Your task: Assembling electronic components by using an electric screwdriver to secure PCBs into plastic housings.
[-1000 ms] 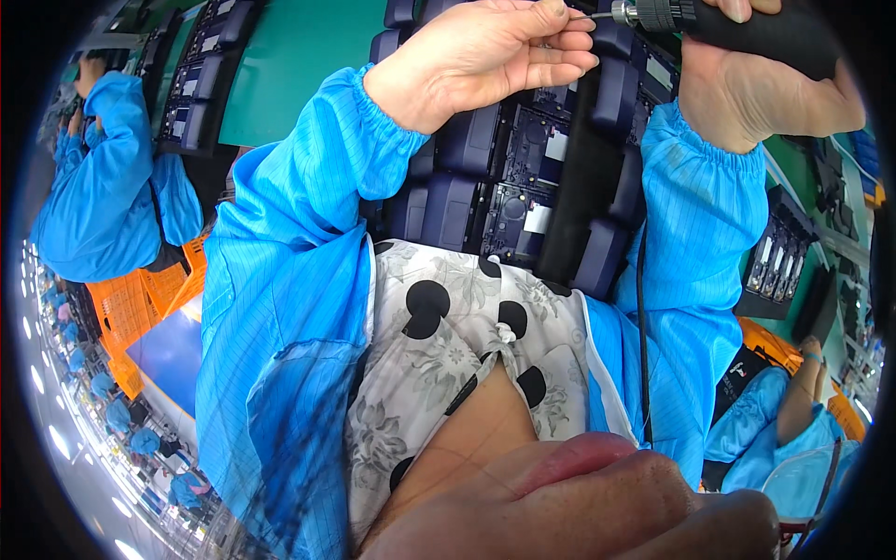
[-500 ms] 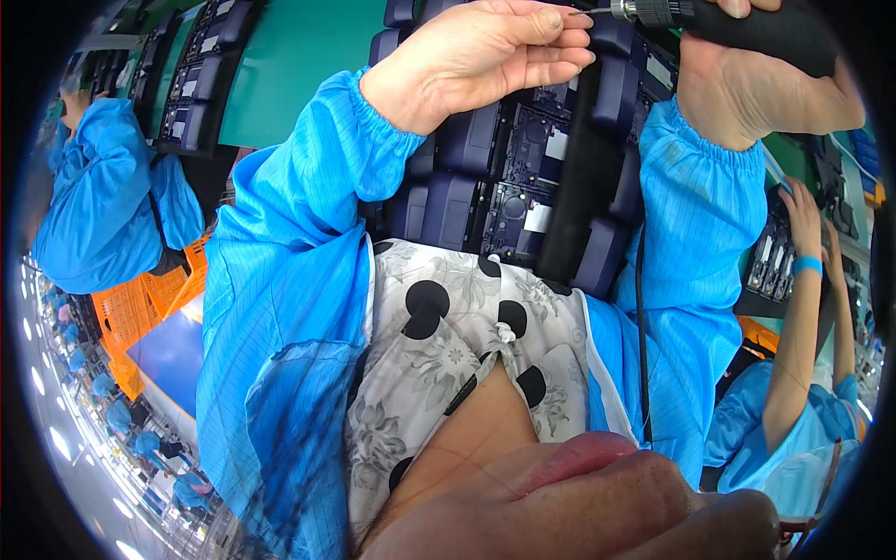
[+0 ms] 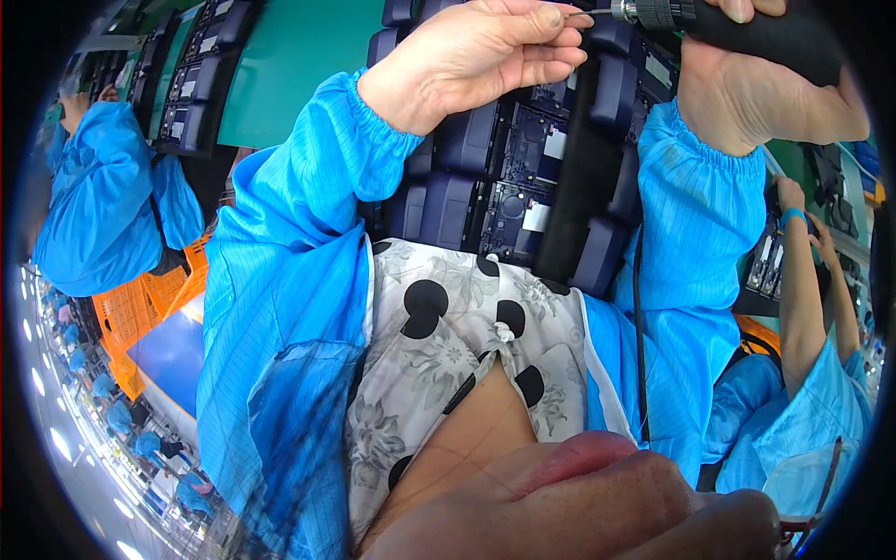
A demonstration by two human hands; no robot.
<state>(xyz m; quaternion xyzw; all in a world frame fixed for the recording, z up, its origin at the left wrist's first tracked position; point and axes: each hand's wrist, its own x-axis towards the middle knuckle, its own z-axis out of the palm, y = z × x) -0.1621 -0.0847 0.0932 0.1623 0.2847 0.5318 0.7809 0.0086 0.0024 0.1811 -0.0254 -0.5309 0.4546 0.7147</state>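
Observation:
My right hand (image 3: 756,89) is wrapped round a black electric screwdriver (image 3: 775,35) at the top right, its thin metal bit (image 3: 597,12) pointing left. At the tip of that bit, the thumb and forefinger of my left hand (image 3: 490,58) are pinched together. Whatever they pinch is too small to name. The other fingers of this hand are loosely curled, palm partly up. Below both hands lie rows of dark blue plastic housings (image 3: 457,140) with black inner parts, circuit boards and pale rectangular labels (image 3: 537,217). A black strip (image 3: 571,201) runs between two rows.
A green work surface (image 3: 289,79) lies at the upper left, with more dark housings (image 3: 191,84) beyond it. Orange crates (image 3: 135,313) stand at the left. Co-workers in blue sit on both sides; one's bare forearms (image 3: 803,308) reach forward at right. A black cable (image 3: 640,345) hangs beside my right sleeve.
My left hand has shifted very slightly left, and the screwdriver has barely moved. At right, the co-worker's hands have moved and the body has shifted.

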